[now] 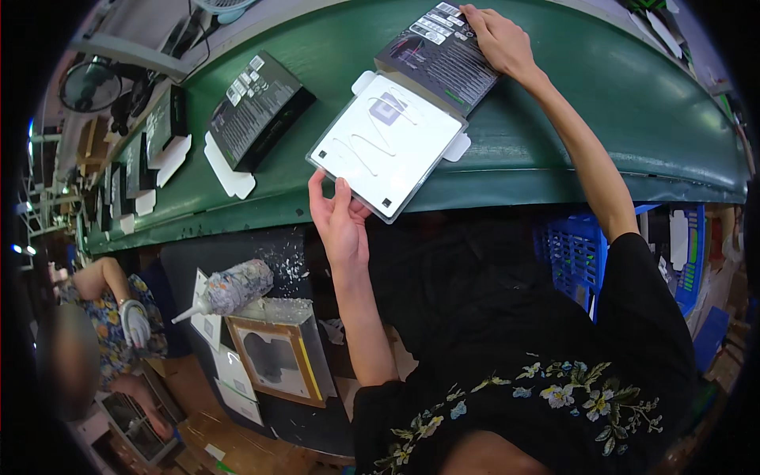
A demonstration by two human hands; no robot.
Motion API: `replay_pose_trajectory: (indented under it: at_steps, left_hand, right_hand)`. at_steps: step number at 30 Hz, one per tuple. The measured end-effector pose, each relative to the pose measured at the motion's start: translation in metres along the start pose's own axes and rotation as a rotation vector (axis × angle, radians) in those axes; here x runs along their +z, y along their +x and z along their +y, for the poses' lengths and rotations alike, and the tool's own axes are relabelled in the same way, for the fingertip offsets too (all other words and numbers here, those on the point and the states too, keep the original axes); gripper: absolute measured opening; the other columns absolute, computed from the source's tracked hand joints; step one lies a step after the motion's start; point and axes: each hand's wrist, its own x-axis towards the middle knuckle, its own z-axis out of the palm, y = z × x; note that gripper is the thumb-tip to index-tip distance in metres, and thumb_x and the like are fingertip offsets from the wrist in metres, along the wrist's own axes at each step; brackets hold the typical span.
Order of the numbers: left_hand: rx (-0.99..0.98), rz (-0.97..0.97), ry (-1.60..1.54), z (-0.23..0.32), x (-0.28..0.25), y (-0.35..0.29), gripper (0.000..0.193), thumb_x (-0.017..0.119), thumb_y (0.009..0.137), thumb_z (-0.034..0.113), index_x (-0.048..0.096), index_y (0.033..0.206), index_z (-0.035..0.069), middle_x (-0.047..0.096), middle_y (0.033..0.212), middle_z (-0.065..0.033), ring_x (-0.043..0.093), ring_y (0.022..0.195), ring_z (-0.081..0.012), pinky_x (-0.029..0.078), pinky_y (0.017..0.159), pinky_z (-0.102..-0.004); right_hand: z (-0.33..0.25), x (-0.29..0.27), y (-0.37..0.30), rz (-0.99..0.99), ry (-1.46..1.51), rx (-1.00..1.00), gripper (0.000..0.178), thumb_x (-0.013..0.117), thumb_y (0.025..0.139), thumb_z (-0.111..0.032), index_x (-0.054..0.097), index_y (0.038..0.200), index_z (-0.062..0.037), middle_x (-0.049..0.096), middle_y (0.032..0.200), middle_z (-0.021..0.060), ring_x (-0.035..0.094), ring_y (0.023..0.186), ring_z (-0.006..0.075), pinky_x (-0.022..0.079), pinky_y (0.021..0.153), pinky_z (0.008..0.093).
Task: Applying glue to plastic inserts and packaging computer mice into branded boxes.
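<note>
My left hand (340, 223) pinches the near corner of a flat white panel (376, 150) between thumb and fingers. The panel has a clear rim, a grey square mark, small black squares at its corners and wavy strands across its face. Its far end meets the open end of a black printed carton (439, 59), and white flaps stick out on both sides there. At the carton's far corner, my right hand (499, 43) grips the edge with its fingers closed. How deep the panel sits in the carton is hidden.
Another black carton (257, 111) with a white flap stands on the green conveyor belt (554, 142), with several more further left. Below lie a smeared nozzle bottle (233, 289) and a framed board (277, 356). A blue crate (574, 253) stands right; a co-worker's gloved hand (136, 324) shows left.
</note>
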Motion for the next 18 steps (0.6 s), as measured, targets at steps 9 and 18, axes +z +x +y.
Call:
replay_pose_trajectory:
  at_steps: [9,18]
  left_hand:
    - [-0.059,0.013,0.016,0.006,0.025,0.016,0.033,0.046,0.101,0.008,0.034,0.131,0.003,0.059,0.116,-0.0209,0.069,0.093,-0.0313,0.062,0.075,-0.0426]
    - [-0.213,-0.015,0.026,-0.019,0.093,0.053,0.042,0.043,0.103,0.012,0.028,0.142,0.006,0.051,0.129,-0.0189,0.064,0.107,-0.0330,0.056,0.085,-0.0435]
  right_hand:
    - [0.009,0.000,0.005,-0.021,0.080,-0.021,0.043,0.036,0.099,-0.038,0.065,0.104,-0.0077,0.065,0.099,0.0201,0.060,0.096,0.0413,0.046,0.082,0.0490]
    - [0.041,0.017,0.012,-0.028,0.075,0.041,0.065,0.026,0.099,-0.059,0.068,0.114,-0.0127,0.065,0.115,0.0105,0.061,0.105,0.0375,0.045,0.091,0.0444]
